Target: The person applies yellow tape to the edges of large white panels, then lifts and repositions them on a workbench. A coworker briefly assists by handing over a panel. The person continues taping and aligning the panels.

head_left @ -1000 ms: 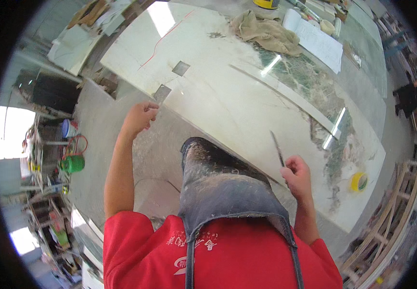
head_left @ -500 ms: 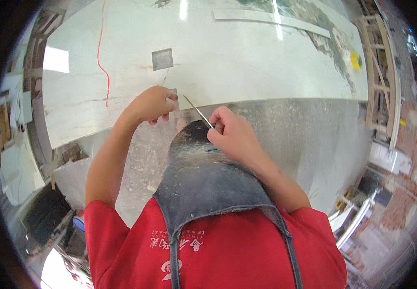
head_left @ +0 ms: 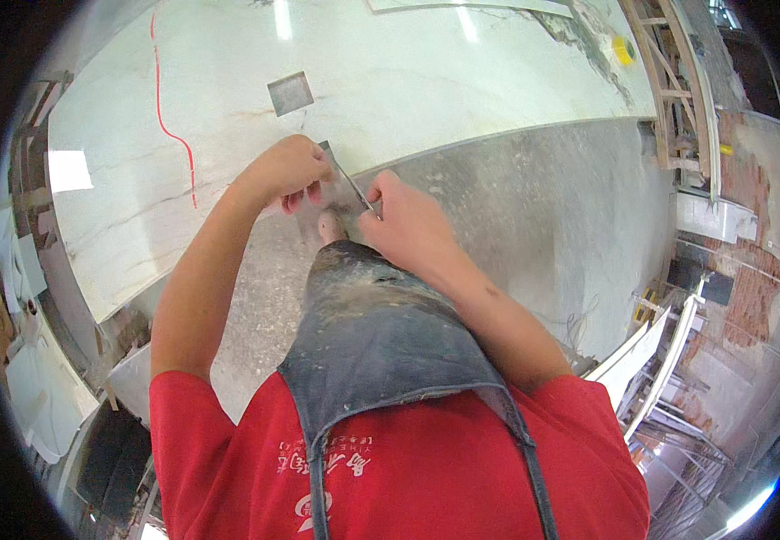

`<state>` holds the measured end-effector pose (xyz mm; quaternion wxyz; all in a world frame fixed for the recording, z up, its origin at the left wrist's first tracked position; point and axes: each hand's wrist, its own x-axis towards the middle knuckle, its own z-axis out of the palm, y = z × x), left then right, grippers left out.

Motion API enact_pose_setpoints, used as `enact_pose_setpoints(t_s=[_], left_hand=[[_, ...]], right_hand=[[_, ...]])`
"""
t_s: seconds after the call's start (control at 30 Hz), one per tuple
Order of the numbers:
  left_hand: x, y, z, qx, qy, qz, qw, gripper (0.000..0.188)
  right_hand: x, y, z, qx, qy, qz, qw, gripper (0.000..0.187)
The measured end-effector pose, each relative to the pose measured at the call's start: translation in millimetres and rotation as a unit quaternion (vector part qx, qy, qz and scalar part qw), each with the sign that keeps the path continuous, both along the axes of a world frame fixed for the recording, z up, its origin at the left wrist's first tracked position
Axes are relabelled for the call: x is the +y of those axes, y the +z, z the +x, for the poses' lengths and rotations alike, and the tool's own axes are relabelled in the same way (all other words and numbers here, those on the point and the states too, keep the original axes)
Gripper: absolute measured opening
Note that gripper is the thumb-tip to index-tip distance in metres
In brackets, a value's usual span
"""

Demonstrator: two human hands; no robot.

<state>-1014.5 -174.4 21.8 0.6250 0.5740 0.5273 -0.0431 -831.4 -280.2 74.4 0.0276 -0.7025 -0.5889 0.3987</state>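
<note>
A large white marble-patterned slab (head_left: 228,135) lies before me, with a square cutout (head_left: 290,94) in it. At its near edge is a small dark grey notch-like patch (head_left: 324,147), partly covered by my left hand (head_left: 293,171). That hand's fingers are curled in and closed; whatever they grip is hidden. Close by on the right, my right hand (head_left: 408,220) pinches a thin, rod-like metal tool (head_left: 359,193). The tool slants up and left, its far end beside the left hand's fingertips. Its exact kind is unclear.
A wavy red line (head_left: 157,99) runs along the slab's left part. A yellow roll-like object (head_left: 624,50) rests at its far right. Wooden framing (head_left: 669,85) stands beyond that end. Speckled grey floor (head_left: 534,216) lies below the near edge, and panels (head_left: 651,360) lean at the right.
The view has shifted, so the slab sits further up and left. My right hand and the tool have come closer to my left hand. Both hands keep their closed grips.
</note>
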Motion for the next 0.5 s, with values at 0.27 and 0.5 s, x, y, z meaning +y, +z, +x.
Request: enact_pose_setpoints(t_s=[0.27, 0.5], left_hand=[[3, -2, 3, -0.001, 0.013, -0.034, 0.999, 0.019], [2, -1, 4, -0.002, 0.015, -0.029, 0.999, 0.020]], right_hand=[[-2, -3, -11, -0.007, 0.008, 0.069, 0.998, 0.026], [6, -18, -18, -0.032, 0.003, 0.036, 0.999, 0.028]])
